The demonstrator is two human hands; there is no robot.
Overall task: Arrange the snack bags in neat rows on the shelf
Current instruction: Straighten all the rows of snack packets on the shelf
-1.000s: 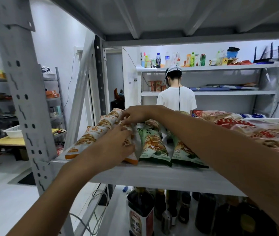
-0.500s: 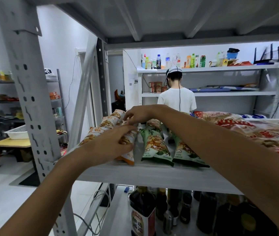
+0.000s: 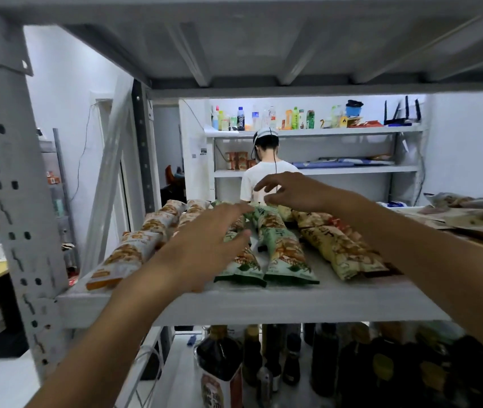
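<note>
Snack bags lie in rows on the white metal shelf. Orange bags run along the left, green bags sit in the middle, and yellowish bags lie to their right. My left hand hovers over the orange and green rows with fingers spread, holding nothing. My right hand is raised above the far ends of the green bags, fingers loosely spread and empty. My left hand hides part of the second orange row and one green bag.
A perforated upright post stands at the left front. More bags are piled at the far right of the shelf. Dark bottles fill the shelf below. A person in a white shirt stands at another rack behind.
Both hands have let go of the orange bags and lifted. They moved right, toward the green bags. The view has shifted right, showing yellowish bags.
</note>
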